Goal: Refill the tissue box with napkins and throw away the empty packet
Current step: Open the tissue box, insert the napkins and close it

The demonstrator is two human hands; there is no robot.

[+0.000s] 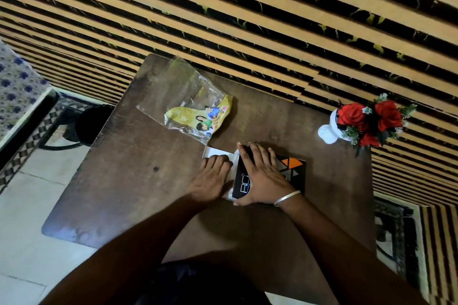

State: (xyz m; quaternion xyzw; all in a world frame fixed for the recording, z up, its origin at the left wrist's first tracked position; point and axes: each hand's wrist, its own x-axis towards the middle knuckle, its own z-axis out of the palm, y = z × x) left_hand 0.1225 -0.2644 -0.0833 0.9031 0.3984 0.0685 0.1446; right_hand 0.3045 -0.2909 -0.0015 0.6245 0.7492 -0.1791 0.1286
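We see both forearms reaching forward over the brown surface (138, 181), hands side by side and nearly touching. The right hand (262, 176) lies palm-down on the black tissue box (287, 168), fingers spread and pointing away from us, thumb hooked along the near edge; a silver bangle (287, 197) circles the wrist. It grips nothing, only presses flat. The left hand (210, 178) sits just left of the box, fingers loosely curled downward onto the white napkins (231, 168) that stick out of the box's open left end; whether it pinches them we cannot tell. A white flap (213, 151) shows just beyond the left fingertips. The empty packet (188, 104), clear plastic with yellow print, lies farther beyond the left hand, apart from it. A white vase of red flowers (361, 121) stands well right of the right hand.
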